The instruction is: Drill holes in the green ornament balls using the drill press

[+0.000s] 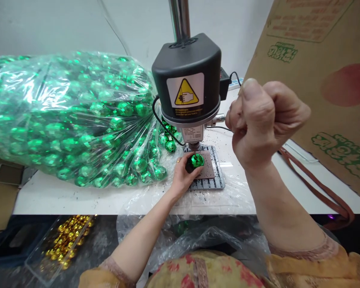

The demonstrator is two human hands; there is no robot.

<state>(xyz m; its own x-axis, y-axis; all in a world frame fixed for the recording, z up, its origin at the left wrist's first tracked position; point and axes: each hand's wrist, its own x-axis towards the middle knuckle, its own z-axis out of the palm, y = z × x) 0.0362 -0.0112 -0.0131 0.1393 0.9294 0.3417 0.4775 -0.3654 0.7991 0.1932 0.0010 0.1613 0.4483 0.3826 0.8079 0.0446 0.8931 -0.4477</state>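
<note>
Below the chuck of a small black bench drill press (187, 76), my left hand (183, 176) grips a shiny green faceted ball (197, 160) between thumb and fingers. The ball rests on a flat brownish board (208, 170), which lies on the slotted grey base plate (219, 182). My right hand (261, 120) is raised and closed in a fist at the machine's right side, beside the silver feed shaft (219, 118). The lever inside that fist is mostly hidden by my fingers.
A big clear bag of green faceted balls (69, 120) fills the left of the white table (87, 202). Loose green balls (170, 145) sit behind my left hand. A cardboard box (315, 60) stands at right. Below left, a clear bin (42, 276) holds gold balls.
</note>
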